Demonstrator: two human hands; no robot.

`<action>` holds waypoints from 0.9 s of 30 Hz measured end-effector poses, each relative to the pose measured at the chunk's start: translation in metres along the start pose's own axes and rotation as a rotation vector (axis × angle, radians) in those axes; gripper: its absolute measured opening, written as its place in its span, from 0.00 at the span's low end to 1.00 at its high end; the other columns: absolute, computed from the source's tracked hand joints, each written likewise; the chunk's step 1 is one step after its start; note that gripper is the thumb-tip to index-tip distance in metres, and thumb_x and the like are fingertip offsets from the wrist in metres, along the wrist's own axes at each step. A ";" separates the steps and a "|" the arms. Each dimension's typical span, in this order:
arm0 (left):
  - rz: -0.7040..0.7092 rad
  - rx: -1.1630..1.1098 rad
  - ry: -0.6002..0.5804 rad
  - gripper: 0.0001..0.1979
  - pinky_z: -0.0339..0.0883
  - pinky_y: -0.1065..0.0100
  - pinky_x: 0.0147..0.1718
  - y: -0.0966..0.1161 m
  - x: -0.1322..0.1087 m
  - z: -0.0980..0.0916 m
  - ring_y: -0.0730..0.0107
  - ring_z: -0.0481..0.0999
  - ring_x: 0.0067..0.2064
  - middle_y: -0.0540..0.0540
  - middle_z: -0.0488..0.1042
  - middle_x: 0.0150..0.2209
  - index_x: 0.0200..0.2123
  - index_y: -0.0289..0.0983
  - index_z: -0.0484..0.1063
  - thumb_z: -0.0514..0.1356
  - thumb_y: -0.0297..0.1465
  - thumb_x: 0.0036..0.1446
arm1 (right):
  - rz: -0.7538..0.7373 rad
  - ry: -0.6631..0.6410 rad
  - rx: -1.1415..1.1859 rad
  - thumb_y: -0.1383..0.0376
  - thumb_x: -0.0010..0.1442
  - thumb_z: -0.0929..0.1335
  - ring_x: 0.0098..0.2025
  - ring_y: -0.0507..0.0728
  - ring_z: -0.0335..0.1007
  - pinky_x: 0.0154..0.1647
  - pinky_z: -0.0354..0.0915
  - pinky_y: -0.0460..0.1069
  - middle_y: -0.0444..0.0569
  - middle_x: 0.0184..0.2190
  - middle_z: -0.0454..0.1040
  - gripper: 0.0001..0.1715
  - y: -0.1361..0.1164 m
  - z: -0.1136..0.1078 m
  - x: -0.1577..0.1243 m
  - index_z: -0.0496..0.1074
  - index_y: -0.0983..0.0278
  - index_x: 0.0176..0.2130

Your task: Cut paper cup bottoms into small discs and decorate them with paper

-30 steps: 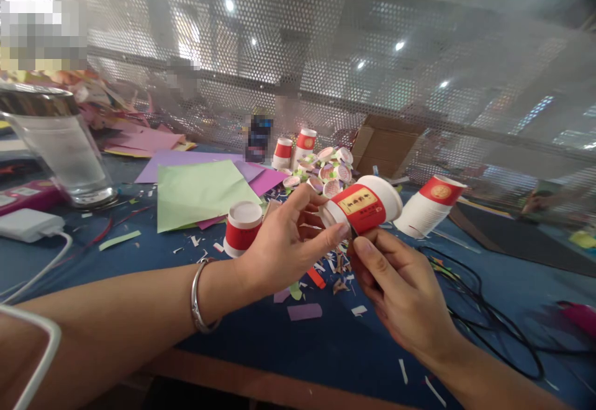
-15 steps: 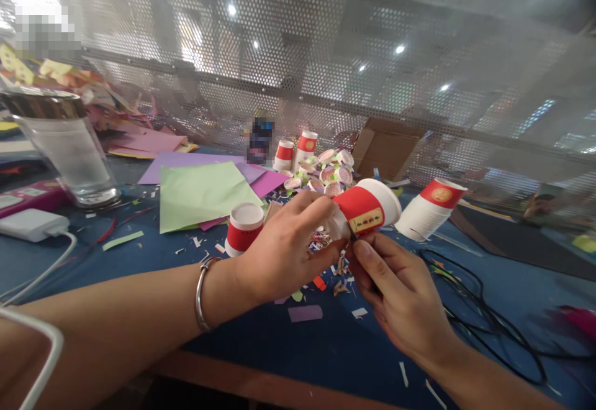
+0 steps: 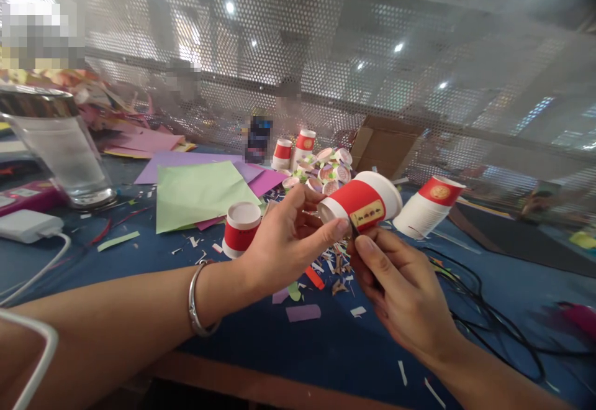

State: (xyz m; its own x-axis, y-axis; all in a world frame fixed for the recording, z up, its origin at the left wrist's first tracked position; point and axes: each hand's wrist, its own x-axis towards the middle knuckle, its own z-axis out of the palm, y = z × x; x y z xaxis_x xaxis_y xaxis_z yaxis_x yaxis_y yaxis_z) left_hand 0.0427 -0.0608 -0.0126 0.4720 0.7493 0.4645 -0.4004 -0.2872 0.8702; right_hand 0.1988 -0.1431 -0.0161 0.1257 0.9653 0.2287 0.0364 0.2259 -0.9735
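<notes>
A red and white paper cup point(image 3: 358, 200) with a yellow label lies on its side in the air between my hands, its rim to the right. My left hand point(image 3: 291, 236) holds it around the base end, thumb below and fingers curled behind, some hidden. In my right hand point(image 3: 398, 279), thumb and fingers pinch a thin dark blade-like tool point(image 3: 354, 231), its tip at the cup's wall by the label. The right fingers also touch the cup's underside. A second cup point(image 3: 242, 228) stands upside down beside my left wrist.
A leaning stack of cups point(image 3: 431, 207) is at right, near a black cable point(image 3: 484, 310). Cut cup pieces point(image 3: 326, 171) are heaped behind, with paper scraps in front. Coloured sheets point(image 3: 205, 195), a glass water bottle point(image 3: 56, 149) and a white charger point(image 3: 30, 227) are at left.
My left thumb and fingers have shifted around the cup's base, showing more of it. The cup has turned slightly, and its label has tilted. My right hand has barely moved.
</notes>
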 end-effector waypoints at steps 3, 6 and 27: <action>0.034 0.065 -0.010 0.17 0.72 0.72 0.34 0.001 -0.004 -0.001 0.72 0.77 0.36 0.47 0.77 0.35 0.43 0.37 0.64 0.68 0.37 0.59 | -0.014 -0.017 -0.024 0.50 0.64 0.71 0.16 0.43 0.46 0.12 0.44 0.40 0.36 0.18 0.57 0.19 0.002 0.000 -0.001 0.70 0.61 0.32; 0.090 0.144 -0.039 0.16 0.75 0.69 0.38 0.001 -0.009 -0.002 0.68 0.80 0.41 0.44 0.78 0.40 0.46 0.38 0.65 0.66 0.35 0.60 | -0.035 -0.031 -0.036 0.51 0.66 0.71 0.17 0.43 0.46 0.13 0.44 0.40 0.36 0.19 0.57 0.17 0.004 0.000 -0.003 0.72 0.61 0.34; -0.118 -0.036 0.030 0.28 0.74 0.68 0.39 0.000 -0.004 0.002 0.68 0.80 0.41 0.39 0.76 0.46 0.51 0.35 0.62 0.70 0.42 0.57 | -0.009 0.003 0.042 0.50 0.63 0.72 0.18 0.45 0.46 0.14 0.42 0.41 0.37 0.19 0.57 0.18 0.000 -0.001 0.002 0.72 0.61 0.33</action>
State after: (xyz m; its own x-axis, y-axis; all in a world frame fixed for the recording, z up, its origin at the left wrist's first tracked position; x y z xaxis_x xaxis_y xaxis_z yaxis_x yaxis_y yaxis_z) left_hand 0.0424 -0.0653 -0.0136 0.4940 0.7943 0.3536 -0.3720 -0.1745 0.9117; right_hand 0.2000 -0.1416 -0.0156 0.1289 0.9627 0.2379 -0.0042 0.2404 -0.9707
